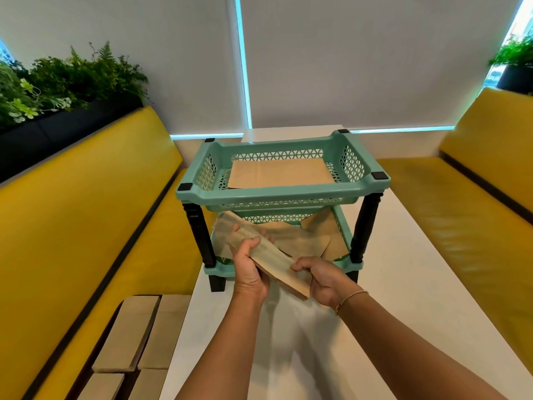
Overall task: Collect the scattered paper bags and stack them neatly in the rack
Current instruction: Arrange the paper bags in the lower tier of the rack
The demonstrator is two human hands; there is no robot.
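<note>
1. Now, you have a small bunch of paper bags [271,262] in both hands, right in front of the low shelf [343,256] of the green rack [284,194]. The bunch lies slanted, with its far end poking toward that shelf, so it looks like you are squaring the bags up before you slide them in.
2. Your left hand [249,268] grips the bunch near its middle. The thumb is curled over the top and the other fingers go under, where you can't see them.
3. Your right hand [324,280] pinches the near end of the bunch. Its fingers are bent tight round the edge, which keeps the bags from fanning out.
4. More bags [305,242] already lie in the low shelf, but they are messy and point different ways.
5. One flat bag [281,173] lies neatly in the top shelf.
6. The rack stands on a white table [403,298].
7. More bags [144,336] wait on the yellow bench [72,241] to your left. They are in flat piles, well apart from the rack, so I think the job is only partly done.
</note>
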